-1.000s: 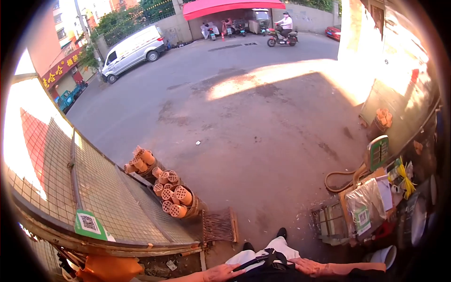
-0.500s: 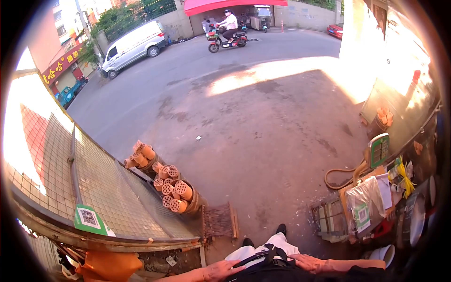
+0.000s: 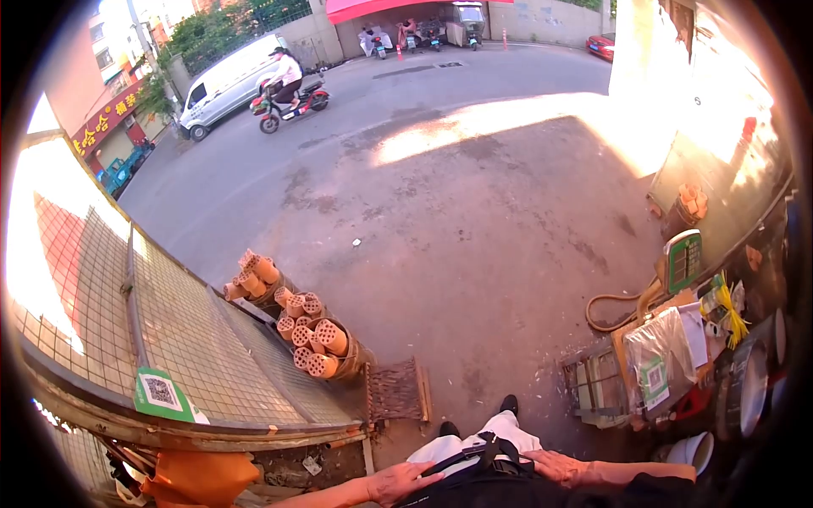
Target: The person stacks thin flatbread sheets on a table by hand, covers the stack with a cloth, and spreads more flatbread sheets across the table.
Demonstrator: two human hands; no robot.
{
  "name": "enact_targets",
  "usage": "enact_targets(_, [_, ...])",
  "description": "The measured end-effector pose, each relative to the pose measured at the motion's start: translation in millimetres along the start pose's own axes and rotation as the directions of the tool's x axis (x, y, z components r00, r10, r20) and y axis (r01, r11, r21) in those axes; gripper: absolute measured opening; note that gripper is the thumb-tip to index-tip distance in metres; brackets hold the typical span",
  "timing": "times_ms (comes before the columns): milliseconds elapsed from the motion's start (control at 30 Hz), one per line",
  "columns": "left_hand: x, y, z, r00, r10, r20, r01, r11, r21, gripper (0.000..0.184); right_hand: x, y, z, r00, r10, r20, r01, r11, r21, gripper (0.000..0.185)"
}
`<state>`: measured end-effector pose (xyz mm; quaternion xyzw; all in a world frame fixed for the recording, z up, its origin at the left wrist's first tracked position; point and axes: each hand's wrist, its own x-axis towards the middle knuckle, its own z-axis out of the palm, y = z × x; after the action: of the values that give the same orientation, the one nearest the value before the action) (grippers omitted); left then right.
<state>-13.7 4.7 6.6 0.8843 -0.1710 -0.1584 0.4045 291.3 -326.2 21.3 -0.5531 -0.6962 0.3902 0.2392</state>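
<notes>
At the bottom of the head view, my left hand lies against my waist, by the edge of the black strap across my white trousers. Its fingers point inward, stretched out, and nothing shows in them. On the other side my right hand rests flat on my hip, also with extended fingers and no object. Both fingertips are close to the strap; whether they touch it I cannot tell. A low wooden stool with a woven top stands on the ground ahead of my left hand.
Bundles of round orange perforated briquettes stand along the mesh gate at left. To the right are a green-framed scale display, a hose and a cluttered stand with a QR card. A rider on a scooter passes a white van.
The scooter rider has moved left along the road, now in front of the van. Both my hands stay in place, and the camera view has shifted only slightly.
</notes>
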Motion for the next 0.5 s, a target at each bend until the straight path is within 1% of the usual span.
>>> enact_targets(133, [-2,-2,2,1.0,0.001,0.007,-0.001,1.0,0.016,0.087,0,0,2,1.0,-0.003,0.0,0.003,1.0,-0.016,0.027])
enact_targets(333, [0,4,-8,0.998,-0.028,0.054,0.03,0.999,-0.03,0.085,1,-4,1,1.0,0.006,0.007,-0.006,1.0,-0.03,0.028])
enact_targets(500, [0,0,-4,0.999,-0.022,0.043,0.022,1.0,-0.017,0.085,-2,2,7,1.0,-0.013,-0.02,0.012,0.999,-0.048,0.028])
